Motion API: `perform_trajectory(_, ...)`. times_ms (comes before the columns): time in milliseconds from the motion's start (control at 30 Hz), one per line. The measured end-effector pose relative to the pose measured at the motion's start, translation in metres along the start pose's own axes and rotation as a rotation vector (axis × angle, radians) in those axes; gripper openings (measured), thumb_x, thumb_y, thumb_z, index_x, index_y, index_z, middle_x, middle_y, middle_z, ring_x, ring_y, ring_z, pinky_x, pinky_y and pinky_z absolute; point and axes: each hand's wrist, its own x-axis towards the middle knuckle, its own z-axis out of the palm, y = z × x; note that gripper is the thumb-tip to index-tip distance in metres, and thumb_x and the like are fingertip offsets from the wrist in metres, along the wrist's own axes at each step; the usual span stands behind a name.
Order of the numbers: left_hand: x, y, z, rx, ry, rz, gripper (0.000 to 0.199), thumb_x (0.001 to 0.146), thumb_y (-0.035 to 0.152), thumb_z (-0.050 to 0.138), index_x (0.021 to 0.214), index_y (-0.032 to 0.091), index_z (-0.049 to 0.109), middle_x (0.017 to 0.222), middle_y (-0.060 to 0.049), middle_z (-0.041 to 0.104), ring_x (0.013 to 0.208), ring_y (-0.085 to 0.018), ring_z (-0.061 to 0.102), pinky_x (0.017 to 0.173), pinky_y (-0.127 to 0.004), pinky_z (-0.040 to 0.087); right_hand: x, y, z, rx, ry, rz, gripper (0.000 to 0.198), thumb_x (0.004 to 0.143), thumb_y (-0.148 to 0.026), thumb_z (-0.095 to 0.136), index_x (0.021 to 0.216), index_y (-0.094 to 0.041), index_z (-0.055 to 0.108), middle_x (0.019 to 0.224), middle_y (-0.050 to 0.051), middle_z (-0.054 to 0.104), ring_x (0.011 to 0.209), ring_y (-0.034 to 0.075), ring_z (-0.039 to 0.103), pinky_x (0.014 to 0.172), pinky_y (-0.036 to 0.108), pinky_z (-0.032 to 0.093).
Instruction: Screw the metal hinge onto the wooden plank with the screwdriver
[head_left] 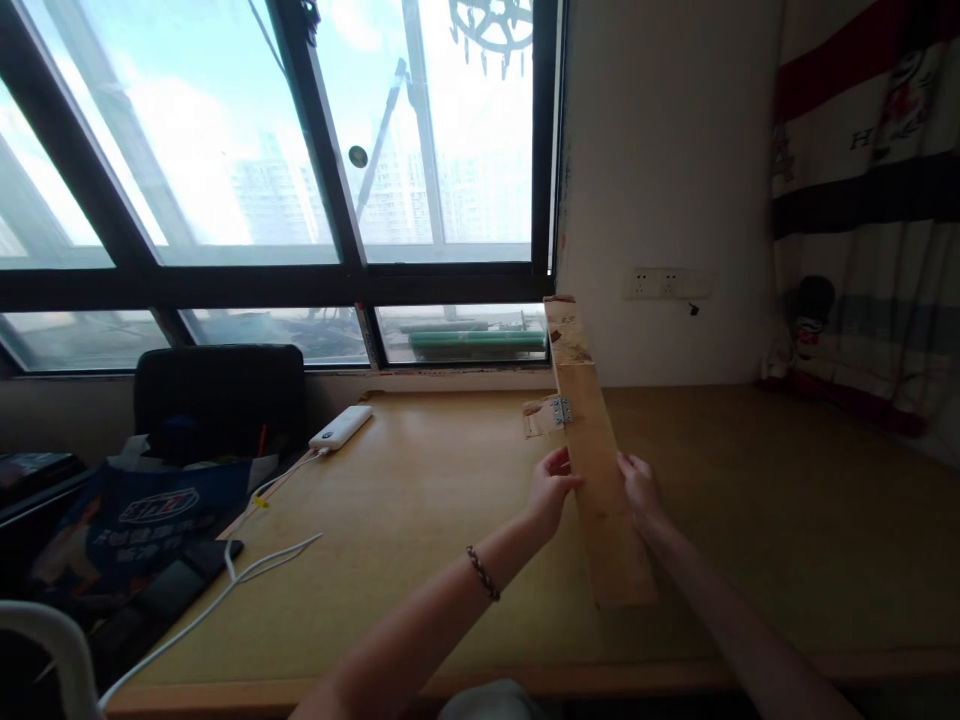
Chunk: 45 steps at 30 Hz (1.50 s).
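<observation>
A long wooden board [598, 460] stands out from the table top, its far end tilted up toward the window corner. My left hand [553, 490] grips its left edge, thumb on the near face and fingers behind. On the right edge, my right hand [636, 482] is closed with the fingertips against the wood. A metal hinge [562, 410] is fixed at the board's left edge, above my left hand. It joins the board to a small brownish piece [540, 418]. The far end of the board has rough brown patches.
The wooden table [435, 560] reaches to the window wall. A white power bank [341, 428] with a white cable [274, 557] lies at its left. A black chair [219, 395] and a blue bag [150, 510] are beyond the left edge. A curtain [862, 220] hangs at the right.
</observation>
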Motion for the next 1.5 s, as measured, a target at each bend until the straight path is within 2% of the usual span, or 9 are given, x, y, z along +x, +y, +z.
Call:
perform_trajectory(100,0.021,-0.015,0.039,0.101,0.025,-0.062,0.055,0.046,0.001,0.061,0.099,0.015,0.061,0.099,-0.009,0.063,0.088,-0.021,0.057,0.075,-0.03,0.043,0.022,-0.006,-0.042,0.056,0.059,0.009,0.03,0.067,-0.046,0.056,0.07,-0.017,0.058,0.072,0.006,0.064,0.061,0.019,0.058,0.054,0.028,0.045)
perform_trajectory(233,0.046,-0.03,0.089,0.152,-0.138,-0.16,0.058,0.049,0.005,0.06,0.105,0.02,0.059,0.098,-0.006,0.063,0.089,-0.02,0.056,0.074,-0.029,0.04,0.057,-0.009,-0.091,0.095,0.134,-0.002,0.026,0.066,-0.043,0.058,0.072,-0.018,0.058,0.074,0.006,0.064,0.063,0.019,0.058,0.056,0.03,0.047)
perform_trajectory(400,0.077,-0.048,0.125,0.247,0.028,-0.217,0.068,0.05,0.007,0.059,0.117,0.018,0.049,0.114,-0.009,0.057,0.101,-0.022,0.052,0.078,-0.03,0.037,0.107,-0.001,-0.129,0.043,0.205,-0.076,0.026,0.064,-0.044,0.057,0.067,-0.019,0.057,0.068,0.003,0.061,0.06,0.016,0.054,0.054,0.028,0.044)
perform_trajectory(500,0.093,-0.056,0.128,0.21,0.061,-0.219,0.074,0.051,0.006,0.056,0.123,0.017,0.04,0.119,-0.009,0.055,0.105,-0.021,0.049,0.084,-0.034,0.033,0.133,0.006,-0.138,0.024,0.215,-0.124,0.029,0.062,-0.047,0.057,0.065,-0.018,0.055,0.064,0.002,0.059,0.059,0.016,0.052,0.052,0.028,0.042)
perform_trajectory(667,0.108,-0.066,0.122,0.15,-0.002,-0.221,0.073,0.053,0.007,0.054,0.121,0.023,0.037,0.128,-0.005,0.049,0.114,-0.022,0.043,0.092,-0.043,0.025,0.162,0.013,-0.136,0.044,0.24,-0.136,0.032,0.061,-0.049,0.057,0.064,-0.017,0.054,0.063,0.001,0.057,0.059,0.015,0.051,0.052,0.027,0.041)
perform_trajectory(833,0.115,-0.074,0.123,0.082,-0.045,-0.166,0.064,0.05,0.002,0.051,0.109,0.024,0.046,0.133,-0.001,0.043,0.12,-0.02,0.038,0.092,-0.035,0.03,0.179,0.017,-0.127,0.042,0.23,-0.132,0.034,0.058,-0.05,0.059,0.061,-0.017,0.054,0.06,0.001,0.056,0.056,0.014,0.049,0.05,0.026,0.039)
perform_trajectory(967,0.122,-0.08,0.123,0.037,-0.053,-0.128,0.058,0.048,0.0,0.049,0.103,0.021,0.049,0.131,-0.004,0.045,0.118,-0.02,0.04,0.094,-0.033,0.032,0.186,0.02,-0.123,0.029,0.23,-0.14,0.035,0.056,-0.051,0.059,0.059,-0.017,0.053,0.057,0.0,0.055,0.055,0.013,0.048,0.051,0.025,0.038)
perform_trajectory(1300,0.14,-0.097,0.119,-0.005,-0.14,-0.087,0.06,0.05,0.001,0.052,0.106,0.019,0.045,0.134,-0.006,0.041,0.122,-0.02,0.038,0.1,-0.032,0.028,0.194,0.02,-0.131,-0.009,0.24,-0.11,0.038,0.056,-0.052,0.057,0.061,-0.015,0.055,0.059,0.0,0.056,0.057,0.014,0.049,0.054,0.027,0.039)
perform_trajectory(1500,0.133,-0.087,0.105,0.133,-0.147,-0.108,0.068,0.05,0.001,0.059,0.114,0.019,0.044,0.14,-0.009,0.032,0.129,-0.021,0.026,0.102,-0.031,0.025,0.184,0.008,-0.13,-0.083,0.238,-0.098,0.035,0.06,-0.05,0.057,0.059,-0.016,0.055,0.061,0.002,0.058,0.061,0.016,0.052,0.059,0.029,0.04)
